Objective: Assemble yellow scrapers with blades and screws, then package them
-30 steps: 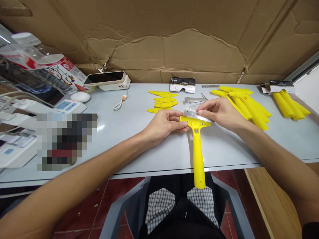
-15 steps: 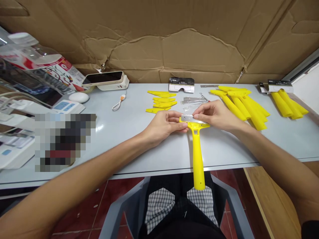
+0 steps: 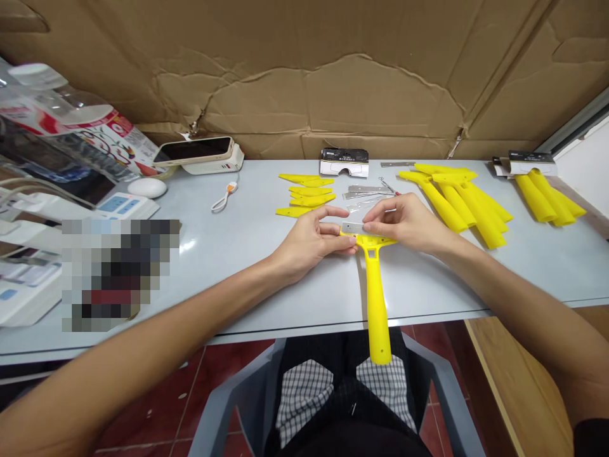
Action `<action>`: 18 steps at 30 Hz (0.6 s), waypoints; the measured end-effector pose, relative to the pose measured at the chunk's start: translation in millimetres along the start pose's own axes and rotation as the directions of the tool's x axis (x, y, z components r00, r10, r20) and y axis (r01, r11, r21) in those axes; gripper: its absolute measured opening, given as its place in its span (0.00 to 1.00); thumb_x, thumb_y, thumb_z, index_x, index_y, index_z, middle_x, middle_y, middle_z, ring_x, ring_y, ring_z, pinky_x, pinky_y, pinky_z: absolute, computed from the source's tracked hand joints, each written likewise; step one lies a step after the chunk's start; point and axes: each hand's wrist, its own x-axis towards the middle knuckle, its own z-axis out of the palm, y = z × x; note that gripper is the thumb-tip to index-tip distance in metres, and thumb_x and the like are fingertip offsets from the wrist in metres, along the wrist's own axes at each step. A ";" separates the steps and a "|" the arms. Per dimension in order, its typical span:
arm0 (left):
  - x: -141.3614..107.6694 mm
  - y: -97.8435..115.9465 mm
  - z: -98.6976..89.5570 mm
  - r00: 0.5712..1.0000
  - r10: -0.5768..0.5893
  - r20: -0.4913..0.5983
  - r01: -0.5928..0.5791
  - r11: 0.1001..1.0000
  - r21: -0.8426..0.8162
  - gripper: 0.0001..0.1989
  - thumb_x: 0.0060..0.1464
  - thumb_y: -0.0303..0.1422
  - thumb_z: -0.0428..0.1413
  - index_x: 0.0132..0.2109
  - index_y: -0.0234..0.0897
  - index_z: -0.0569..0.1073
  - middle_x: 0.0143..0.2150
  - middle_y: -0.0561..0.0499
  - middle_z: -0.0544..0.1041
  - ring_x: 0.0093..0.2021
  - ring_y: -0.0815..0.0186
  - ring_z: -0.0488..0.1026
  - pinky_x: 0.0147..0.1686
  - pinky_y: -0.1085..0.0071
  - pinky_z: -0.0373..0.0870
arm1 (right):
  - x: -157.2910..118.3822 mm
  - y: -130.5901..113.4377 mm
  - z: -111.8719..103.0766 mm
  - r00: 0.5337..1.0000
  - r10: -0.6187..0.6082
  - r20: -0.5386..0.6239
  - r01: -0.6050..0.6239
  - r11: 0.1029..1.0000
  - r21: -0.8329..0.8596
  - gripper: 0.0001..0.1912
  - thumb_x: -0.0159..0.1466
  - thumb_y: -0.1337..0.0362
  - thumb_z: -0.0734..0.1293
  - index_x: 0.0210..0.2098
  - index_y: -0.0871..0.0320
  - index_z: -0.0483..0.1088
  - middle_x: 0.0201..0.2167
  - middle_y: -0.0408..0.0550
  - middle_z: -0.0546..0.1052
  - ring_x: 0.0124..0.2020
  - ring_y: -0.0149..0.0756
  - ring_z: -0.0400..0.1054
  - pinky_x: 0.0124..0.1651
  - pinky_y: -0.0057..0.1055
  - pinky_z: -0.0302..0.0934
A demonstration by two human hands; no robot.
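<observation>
Center of frame, on the pale grey desk point(image 3: 238, 219): a yellow plastic scraper point(image 3: 375, 285) with its handle pointing toward the person, the handle end extending past the desk's near edge. Left hand point(image 3: 309, 240) pinches the left end of the scraper head, its fingers point(image 3: 345, 249) closed on the plastic. Right hand point(image 3: 406, 222) grips a steel blade point(image 3: 354, 228) lying along the head, its fingers point(image 3: 373, 219) closed on the blade. Just beyond the hands: loose steel blades point(image 3: 366, 190). Upper middle: yellow wedge pieces point(image 3: 307, 190) and a boxed blade pack point(image 3: 345, 162). Right of these: stacked yellow scrapers point(image 3: 457, 197), with a further bunch point(image 3: 542, 200) at far right. Upper left: a smartphone point(image 3: 193, 151) on a white power bank point(image 3: 214, 164), beside a white mouse point(image 3: 147, 188). Corrugated cardboard point(image 3: 304, 76) lines the wall behind the desk.
</observation>
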 end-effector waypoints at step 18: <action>4.7 6.7 -1.0 0.988 0.073 -0.140 -0.061 0.994 0.087 0.17 0.63 0.22 0.63 0.51 0.40 0.65 0.30 0.51 0.85 0.29 0.63 0.86 0.37 0.69 0.83 | 0.5 -7.8 -7.3 0.998 0.064 -0.012 -0.064 0.998 -0.006 0.09 0.67 0.59 0.77 0.45 0.54 0.83 0.33 0.51 0.84 0.30 0.42 0.78 0.33 0.43 0.75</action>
